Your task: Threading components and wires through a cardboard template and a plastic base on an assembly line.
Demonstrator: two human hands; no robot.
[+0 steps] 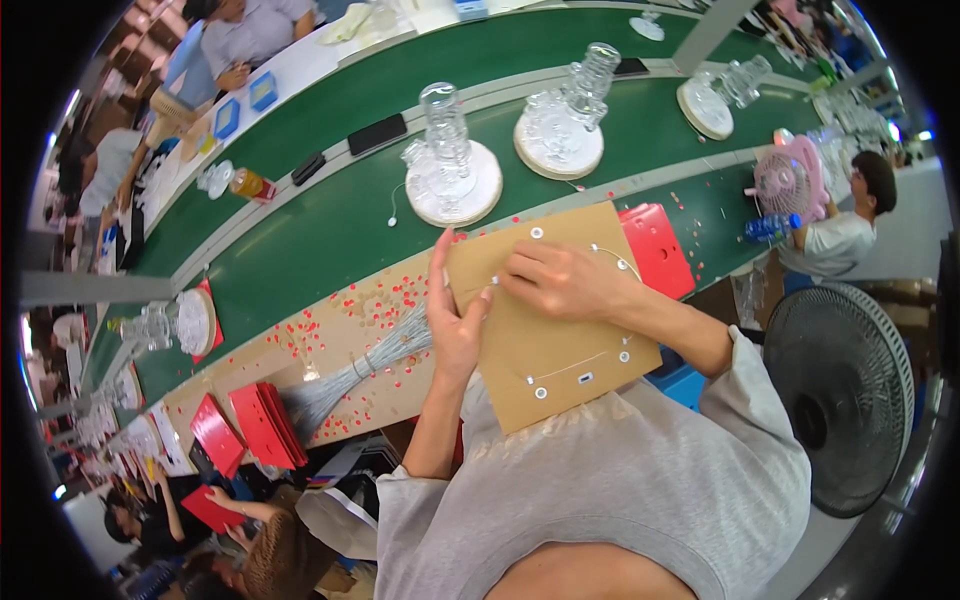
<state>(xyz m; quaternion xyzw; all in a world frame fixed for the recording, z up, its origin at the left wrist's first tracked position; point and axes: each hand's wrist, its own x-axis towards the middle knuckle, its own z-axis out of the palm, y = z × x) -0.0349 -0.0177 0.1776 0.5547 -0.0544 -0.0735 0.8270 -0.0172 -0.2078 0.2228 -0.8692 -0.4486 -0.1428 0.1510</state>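
Note:
A flat brown cardboard sheet [530, 345] leans tilted against my grey shirt, over the front edge of the work surface. My left hand [455, 325] grips its left edge, thumb lying on the face and fingers reaching up along the side. On the face, the bent fingers of my right hand [548, 280] are pinched together close to my left thumb. A tiny white piece shows between the two hands; what the right fingertips hold is hidden. White round discs [541, 393] and thin pale strings are attached to the sheet near its corners. A small slot lies near its lower edge.
Left of me lie a tied bundle of thin grey wires [350, 375], red cards [268, 425] and scattered red and brown dots. More red cards [662, 250] lie behind the sheet. Discs with clear plastic parts [480, 200] stand on the green belt. A black fan [835, 400] is at right.

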